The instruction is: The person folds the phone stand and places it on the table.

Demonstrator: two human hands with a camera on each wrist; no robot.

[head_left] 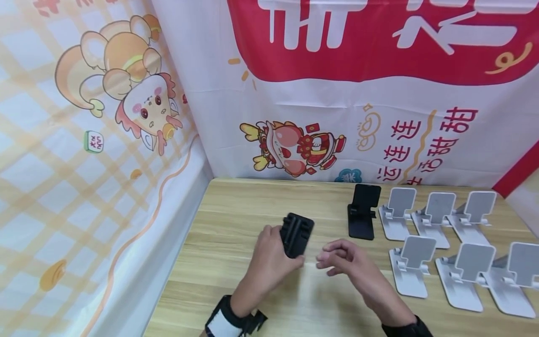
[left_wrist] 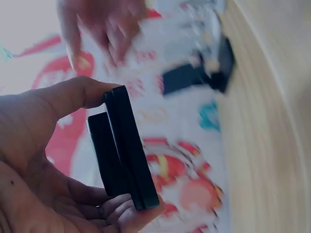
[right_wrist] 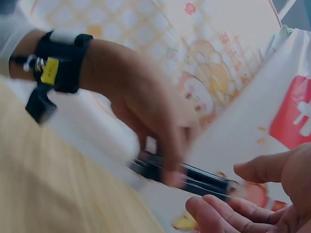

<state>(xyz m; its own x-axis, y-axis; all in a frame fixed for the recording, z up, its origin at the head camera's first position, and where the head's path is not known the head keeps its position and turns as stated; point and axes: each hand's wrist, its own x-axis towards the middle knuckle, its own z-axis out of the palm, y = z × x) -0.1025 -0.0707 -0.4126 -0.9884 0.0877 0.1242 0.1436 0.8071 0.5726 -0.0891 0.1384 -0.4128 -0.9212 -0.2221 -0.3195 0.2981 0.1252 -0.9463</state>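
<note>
A folded black phone stand [head_left: 297,234] is held over the table by my left hand [head_left: 268,257], fingers along one side and thumb at its lower end. In the left wrist view the folded stand [left_wrist: 131,150] shows edge-on, its flat plates lying together between thumb and fingertips. My right hand [head_left: 348,263] hovers just to the right of it, fingers loosely bent and holding nothing. From the right wrist the near end of the stand [right_wrist: 206,179] appears close to my right thumb and fingertips [right_wrist: 206,213].
An unfolded black phone stand [head_left: 362,213] stands at the back of the wooden table [head_left: 227,210]. To its right are several unfolded white phone stands [head_left: 410,267] with grey pads, in two rows. Printed cloths [head_left: 202,56] hang behind and at the left.
</note>
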